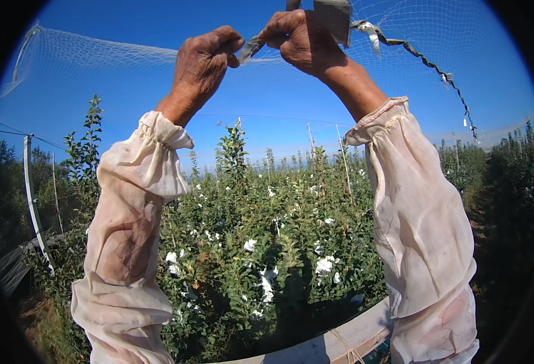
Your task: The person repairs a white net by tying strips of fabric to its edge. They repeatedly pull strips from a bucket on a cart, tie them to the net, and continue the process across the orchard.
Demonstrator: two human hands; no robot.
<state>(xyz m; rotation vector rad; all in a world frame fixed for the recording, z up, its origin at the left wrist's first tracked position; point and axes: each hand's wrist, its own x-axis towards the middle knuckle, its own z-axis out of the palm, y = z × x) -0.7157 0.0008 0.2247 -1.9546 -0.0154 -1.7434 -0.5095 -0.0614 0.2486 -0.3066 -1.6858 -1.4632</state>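
Observation:
Both my hands are raised overhead against the sky, close together along the edge of a fine white net (112, 48). Between them runs a short grey plastic strip (250, 49). My left hand (202, 63) has its fingers curled at the strip's left end, thumb against the index finger. My right hand (310, 48) pinches the other end, its fingers bent inward. A flat grey piece (333, 22) hangs in front of my right wrist; what it is fixed to lies above the view. From there a dark twisted strip (424, 59) with white tags runs down to the right along the net.
Leafy fruit trees (230, 218) with white bags (324, 265) among them stand ahead in rows. Below me curves a pale wooden rail (358, 330) with twine on it. A white post (34, 200) with wires stands left; a shaded lane (485, 200) runs at right.

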